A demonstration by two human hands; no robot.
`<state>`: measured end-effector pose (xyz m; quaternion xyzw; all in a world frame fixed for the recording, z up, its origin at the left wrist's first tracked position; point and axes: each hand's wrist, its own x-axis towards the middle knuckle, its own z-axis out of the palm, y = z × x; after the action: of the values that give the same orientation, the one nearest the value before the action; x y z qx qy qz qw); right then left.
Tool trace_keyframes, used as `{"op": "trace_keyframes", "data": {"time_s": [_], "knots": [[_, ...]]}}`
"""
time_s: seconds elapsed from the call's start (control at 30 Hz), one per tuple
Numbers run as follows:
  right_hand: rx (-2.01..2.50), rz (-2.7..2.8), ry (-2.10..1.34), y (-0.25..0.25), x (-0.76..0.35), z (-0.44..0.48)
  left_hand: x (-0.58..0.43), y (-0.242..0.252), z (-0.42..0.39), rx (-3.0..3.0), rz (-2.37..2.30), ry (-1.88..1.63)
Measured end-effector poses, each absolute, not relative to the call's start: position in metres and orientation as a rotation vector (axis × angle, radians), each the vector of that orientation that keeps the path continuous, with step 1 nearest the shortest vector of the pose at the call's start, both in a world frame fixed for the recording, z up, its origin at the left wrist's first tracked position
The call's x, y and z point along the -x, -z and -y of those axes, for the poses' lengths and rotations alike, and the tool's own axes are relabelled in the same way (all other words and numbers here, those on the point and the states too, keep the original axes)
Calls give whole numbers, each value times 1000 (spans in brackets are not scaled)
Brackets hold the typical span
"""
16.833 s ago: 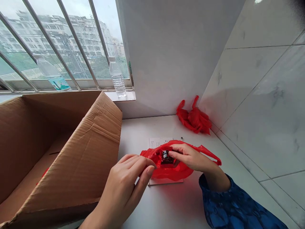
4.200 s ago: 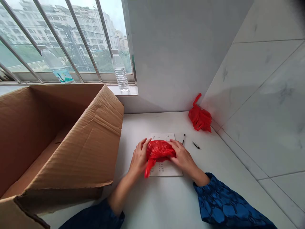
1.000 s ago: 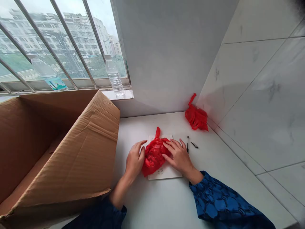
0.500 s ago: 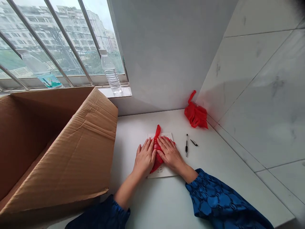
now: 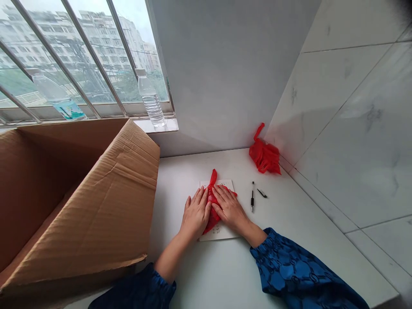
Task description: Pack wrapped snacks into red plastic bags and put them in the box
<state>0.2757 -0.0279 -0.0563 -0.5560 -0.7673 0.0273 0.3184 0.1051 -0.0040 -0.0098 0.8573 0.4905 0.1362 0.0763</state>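
Head view shows the left hand and right hand lying open and flat, side by side, pressing a folded red plastic bag onto a sheet of paper on the tabletop, where even palm pressure looks best for keeping the folds tight.

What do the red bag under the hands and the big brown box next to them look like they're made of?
The crumpled red bag looks like thin, glossy plastic film, going by its sheen and tight creases. The open brown box appears to be matte corrugated cardboard, with faint ribbing and creased flaps.
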Motion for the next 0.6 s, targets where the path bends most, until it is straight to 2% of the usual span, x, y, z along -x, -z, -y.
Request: {"op": "trace_keyframes", "data": {"time_s": [0.23,0.6], "knots": [[1450,2005,-90,57,-275,28,-105,10,4,-2488,-1438,-485],[1284,1876,-122,49,-280,29,-85,2,-17,-2262,-1511,-822]]}}
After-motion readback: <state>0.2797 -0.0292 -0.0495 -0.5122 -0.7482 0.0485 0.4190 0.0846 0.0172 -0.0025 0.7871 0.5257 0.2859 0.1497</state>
